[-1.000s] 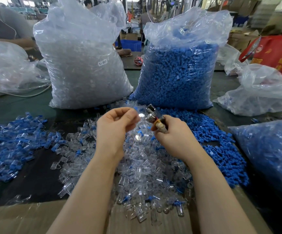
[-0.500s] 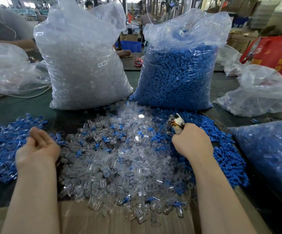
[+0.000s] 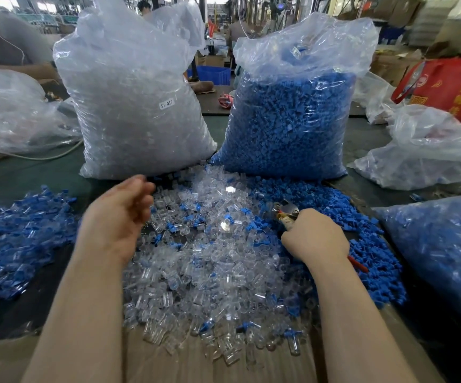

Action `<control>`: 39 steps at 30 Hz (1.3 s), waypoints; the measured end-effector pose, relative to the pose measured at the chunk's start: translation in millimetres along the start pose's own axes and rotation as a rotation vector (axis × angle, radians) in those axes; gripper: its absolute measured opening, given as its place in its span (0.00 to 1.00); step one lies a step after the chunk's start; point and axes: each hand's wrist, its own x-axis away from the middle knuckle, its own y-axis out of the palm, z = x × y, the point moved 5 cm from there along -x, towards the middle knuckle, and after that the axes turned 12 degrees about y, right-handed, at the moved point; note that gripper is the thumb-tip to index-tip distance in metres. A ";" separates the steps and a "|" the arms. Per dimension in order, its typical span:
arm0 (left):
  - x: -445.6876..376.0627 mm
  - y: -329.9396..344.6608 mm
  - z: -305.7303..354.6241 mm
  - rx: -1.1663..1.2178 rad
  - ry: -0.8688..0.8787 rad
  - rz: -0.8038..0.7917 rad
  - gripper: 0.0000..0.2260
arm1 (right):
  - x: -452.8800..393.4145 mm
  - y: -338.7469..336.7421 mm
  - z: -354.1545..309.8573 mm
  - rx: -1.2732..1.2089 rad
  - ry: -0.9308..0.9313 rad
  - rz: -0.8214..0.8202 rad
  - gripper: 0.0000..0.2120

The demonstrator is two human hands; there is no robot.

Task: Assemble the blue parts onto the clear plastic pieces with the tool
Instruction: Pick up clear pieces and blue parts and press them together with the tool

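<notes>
The left hand (image 3: 117, 217) hovers over the left edge of the heap of clear pieces (image 3: 210, 261) at frame centre, its blurred fingers loosely curled and holding nothing visible. The clear pieces lie just right of and below them, pointing every way, too many to count. The right hand (image 3: 316, 237) grips one tool (image 3: 286, 212), tip toward upper left, beside the loose blue parts (image 3: 334, 214), so it is nearer those. Behind stand two full bags.
</notes>
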 end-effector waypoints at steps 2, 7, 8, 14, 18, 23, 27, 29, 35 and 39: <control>9.1 24.6 -7.0 -0.492 0.115 -0.219 0.03 | 0.7 0.8 -1.6 0.012 -0.008 0.006 0.10; 16.1 42.3 -28.2 -1.254 0.247 -0.402 0.05 | 0.2 0.7 -2.0 0.017 -0.032 0.048 0.12; 14.8 42.3 -31.9 -1.302 0.243 -0.422 0.07 | -0.1 0.4 -1.7 0.016 -0.031 0.051 0.12; 13.1 45.0 -38.0 -1.389 0.360 -0.446 0.11 | -0.5 1.7 -1.7 0.034 -0.031 0.070 0.11; 14.8 46.3 -45.1 -1.542 0.373 -0.517 0.19 | -1.0 2.1 -0.6 0.034 -0.016 0.065 0.10; 11.5 42.0 -42.4 -1.351 0.262 -0.512 0.15 | -0.6 1.6 -0.2 0.038 -0.016 0.073 0.10; 9.9 37.1 -40.7 -1.250 0.204 -0.468 0.18 | 0.1 3.2 -1.0 0.038 -0.023 0.072 0.12; 9.9 36.5 -41.3 -1.207 0.189 -0.456 0.17 | -0.6 3.7 -0.4 0.021 -0.014 0.073 0.12; 6.6 34.8 -40.5 -0.998 0.171 -0.384 0.12 | -1.6 1.3 1.1 0.014 -0.002 0.085 0.12; 7.3 32.8 -36.0 -1.068 0.242 -0.322 0.08 | -0.1 3.1 -0.8 0.022 -0.028 0.055 0.11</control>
